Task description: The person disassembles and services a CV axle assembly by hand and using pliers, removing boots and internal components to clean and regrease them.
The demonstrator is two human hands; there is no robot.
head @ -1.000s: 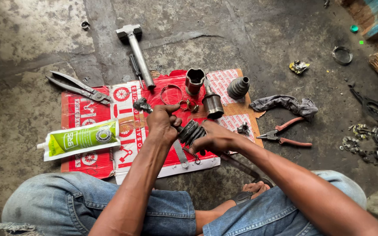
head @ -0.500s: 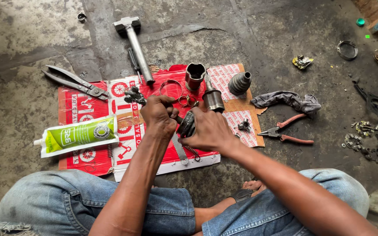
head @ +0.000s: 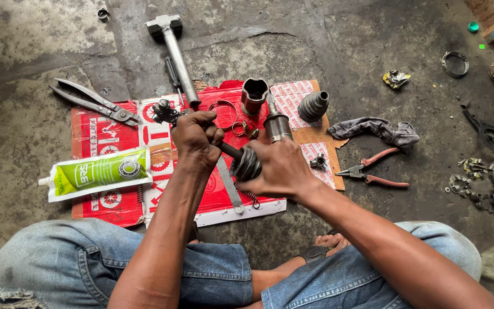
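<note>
My left hand (head: pixel 195 137) is closed around a dark metal shaft (head: pixel 230 151) above the red cardboard sheet (head: pixel 104 197). My right hand (head: pixel 278 169) grips a ribbed black rubber boot (head: pixel 246 166) that sits on that shaft. A greasy joint end (head: pixel 164 111) shows just beyond my left hand. On the cardboard beyond my hands lie a cup-shaped metal housing (head: pixel 254 94), a metal cylinder (head: pixel 277 126), a second rubber boot (head: pixel 313 106) and metal clamp rings (head: pixel 227 114).
A hammer (head: pixel 174 51) and large pliers (head: pixel 92 103) lie at the back left. A green grease tube (head: pixel 95 173) rests on the cardboard's left. Red-handled pliers (head: pixel 373 171) and a grey rag (head: pixel 375 129) are at the right. Scattered metal parts (head: pixel 487 171) crowd the far right floor.
Both hands lifted the shaft and boot slightly and shifted left. My left hand now grips the shaft more fully, and my right hand has closed over the boot.
</note>
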